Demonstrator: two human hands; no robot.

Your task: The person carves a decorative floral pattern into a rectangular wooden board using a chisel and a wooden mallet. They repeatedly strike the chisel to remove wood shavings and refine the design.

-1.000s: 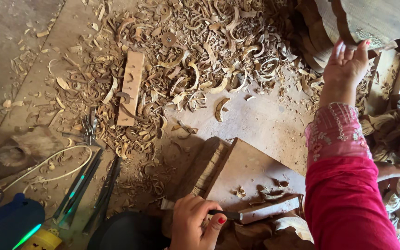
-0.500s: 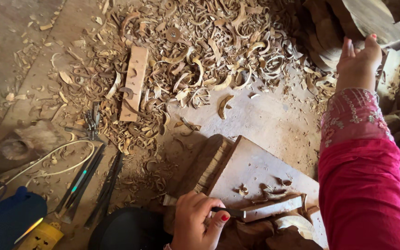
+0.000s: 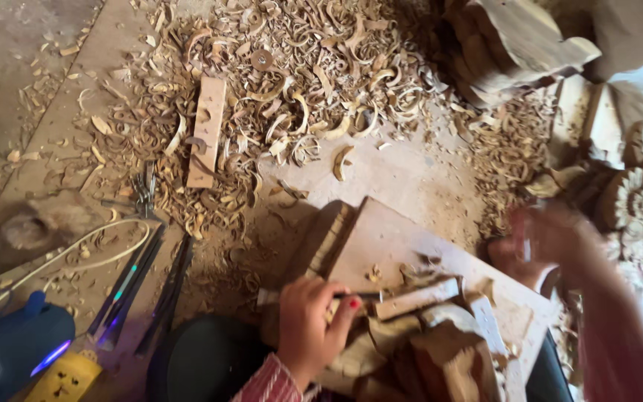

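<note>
Left hand point(image 3: 310, 324) grips chisel point(image 3: 359, 296) (lying level) pointing right.

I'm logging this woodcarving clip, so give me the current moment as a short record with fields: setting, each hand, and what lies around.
setting: floor workspace seen from above, covered in wood shavings
left hand: left hand gripping a dark-handled carving tool laid against a small wooden strip
right hand: right hand blurred, raised beside the board; cannot tell what it holds
work surface: slanted wooden board
nearby: flat wooden piece with cut-outs, carved wooden rosette, spare chisels, blue device
</note>
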